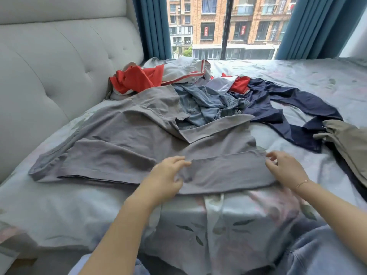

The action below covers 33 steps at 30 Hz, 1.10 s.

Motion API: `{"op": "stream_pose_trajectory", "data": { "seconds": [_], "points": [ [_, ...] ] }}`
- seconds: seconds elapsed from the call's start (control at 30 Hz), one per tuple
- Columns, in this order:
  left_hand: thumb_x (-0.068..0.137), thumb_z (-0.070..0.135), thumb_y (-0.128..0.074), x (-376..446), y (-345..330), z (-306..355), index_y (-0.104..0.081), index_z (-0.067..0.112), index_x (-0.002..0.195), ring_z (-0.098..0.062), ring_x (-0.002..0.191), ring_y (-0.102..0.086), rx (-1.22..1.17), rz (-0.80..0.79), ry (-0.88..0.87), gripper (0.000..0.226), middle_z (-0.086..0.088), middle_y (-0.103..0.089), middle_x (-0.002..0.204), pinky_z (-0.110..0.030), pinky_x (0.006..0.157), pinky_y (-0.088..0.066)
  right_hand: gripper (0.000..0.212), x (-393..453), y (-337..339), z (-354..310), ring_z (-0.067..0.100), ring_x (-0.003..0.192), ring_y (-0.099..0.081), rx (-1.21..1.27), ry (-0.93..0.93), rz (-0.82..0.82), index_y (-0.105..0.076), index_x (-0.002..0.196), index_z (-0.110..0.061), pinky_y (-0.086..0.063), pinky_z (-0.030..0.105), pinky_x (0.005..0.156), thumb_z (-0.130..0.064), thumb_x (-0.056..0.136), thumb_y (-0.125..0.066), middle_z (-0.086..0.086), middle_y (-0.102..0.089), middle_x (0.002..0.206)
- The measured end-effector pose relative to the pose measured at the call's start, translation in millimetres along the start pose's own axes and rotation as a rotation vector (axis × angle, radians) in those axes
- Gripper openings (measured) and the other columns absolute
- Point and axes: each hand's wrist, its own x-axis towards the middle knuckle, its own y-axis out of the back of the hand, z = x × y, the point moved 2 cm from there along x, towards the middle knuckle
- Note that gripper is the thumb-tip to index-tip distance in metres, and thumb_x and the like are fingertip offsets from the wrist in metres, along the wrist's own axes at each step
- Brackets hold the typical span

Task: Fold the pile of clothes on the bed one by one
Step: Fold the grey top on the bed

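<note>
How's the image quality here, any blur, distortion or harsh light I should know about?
Head view: soft daylight from the window, no harsh shadows or glare; wide-angle bending at the headboard; motion blur on the right hand and forearm, slight on the left hand; the grey garment reads sharp.

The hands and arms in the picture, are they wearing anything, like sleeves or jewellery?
Both forearms are bare, with no sleeves showing. The right hand has a thin bracelet round its wrist. The left hand shows no ring, watch or band. No gloves on either.
</note>
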Motion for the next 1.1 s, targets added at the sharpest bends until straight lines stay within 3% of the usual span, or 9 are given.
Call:
{"op": "stream_pose_trajectory", "data": {
  "seconds": [0.07,0.2,0.43,0.67,0.77,0.87,0.93,1.0,1.1],
  "points": [
    [0.081,0.01,-0.053,5,-35,14,-0.034,0.028,0.149,-0.015,0.148,-0.017,0.09,-0.24,-0.063,0.072,0.002,-0.022,0.159,-0.034,0.119,-0.018,0.032,9,2,23,0.028,0.097,-0.055,0.07,-0.192,-0.052,-0.059,0.109,-0.006,-0.042,0.036,0.079,-0.033,0.091,-0.056,0.013,-0.06,0.108],
    [0.083,0.013,-0.052,16,-79,30,-0.015,0.031,0.154,-0.015,0.15,-0.006,0.248,-0.346,-0.045,0.081,0.001,-0.007,0.163,-0.039,0.12,-0.013,0.04,19,4,20,0.02,0.062,-0.035,0.297,-0.329,-0.122,-0.039,0.065,-0.015,-0.023,0.034,0.055,-0.037,0.09,-0.062,0.004,-0.036,0.066],
    [0.09,-0.004,-0.032,30,-82,34,-0.016,0.025,0.155,-0.013,0.149,-0.011,0.23,-0.295,-0.002,0.073,0.003,-0.01,0.163,-0.038,0.12,-0.015,0.039,28,-1,7,0.022,0.089,-0.057,0.412,-0.347,-0.33,-0.059,0.11,-0.006,-0.046,0.027,0.071,-0.03,0.083,-0.074,0.011,-0.061,0.112],
    [0.09,-0.006,-0.032,9,-67,52,-0.009,0.032,0.155,-0.007,0.149,0.002,0.224,-0.381,-0.195,0.079,0.009,0.001,0.163,-0.031,0.119,0.001,0.031,-26,38,52,0.02,0.058,-0.049,0.505,-0.363,-0.473,-0.056,0.087,-0.008,-0.04,0.022,0.046,-0.027,0.078,-0.079,0.008,-0.055,0.068],
    [0.099,0.01,-0.035,-6,-74,50,-0.001,0.035,0.154,-0.008,0.149,0.009,0.292,-0.508,-0.178,0.069,0.009,0.011,0.162,-0.031,0.119,0.005,0.029,-50,34,58,0.014,0.045,-0.043,0.398,-0.369,-0.562,-0.053,0.075,-0.009,-0.036,0.023,0.042,-0.024,0.081,-0.077,0.003,-0.047,0.054],
    [0.095,0.056,-0.044,-13,-83,46,0.003,0.037,0.153,-0.004,0.144,0.02,0.27,-0.59,-0.15,0.077,0.013,0.021,0.156,-0.035,0.119,0.009,0.03,-52,34,57,0.016,0.039,-0.048,0.324,-0.354,-0.543,-0.053,0.085,-0.005,-0.042,0.025,0.037,-0.025,0.083,-0.075,0.006,-0.048,0.055],
    [0.083,0.072,-0.044,-8,-78,49,-0.013,0.037,0.153,0.003,0.142,0.01,0.117,-0.603,-0.112,0.084,0.02,0.007,0.155,-0.032,0.12,0.003,0.034,-43,36,60,0.018,0.045,-0.059,0.208,-0.301,-0.412,-0.052,0.091,-0.009,-0.048,0.028,0.042,-0.034,0.083,-0.074,0.009,-0.06,0.063],
    [0.08,0.075,-0.048,10,-64,49,-0.046,0.034,0.142,0.007,0.137,-0.025,-0.164,-0.484,-0.014,0.075,0.019,-0.032,0.15,-0.025,0.118,-0.02,0.033,-25,39,61,0.019,0.069,-0.064,0.033,-0.176,-0.172,-0.054,0.097,-0.018,-0.052,0.032,0.062,-0.042,0.082,-0.07,0.005,-0.066,0.086],
    [0.087,0.046,-0.059,56,-46,37,-0.063,0.026,0.122,-0.007,0.114,-0.057,-0.165,-0.192,-0.022,0.04,0.01,-0.061,0.122,-0.031,0.103,-0.042,0.028,10,31,51,0.021,0.098,-0.056,0.005,0.048,0.072,-0.06,0.11,-0.018,-0.045,0.034,0.079,-0.026,0.084,-0.064,0.003,-0.06,0.111]
  ]
}}
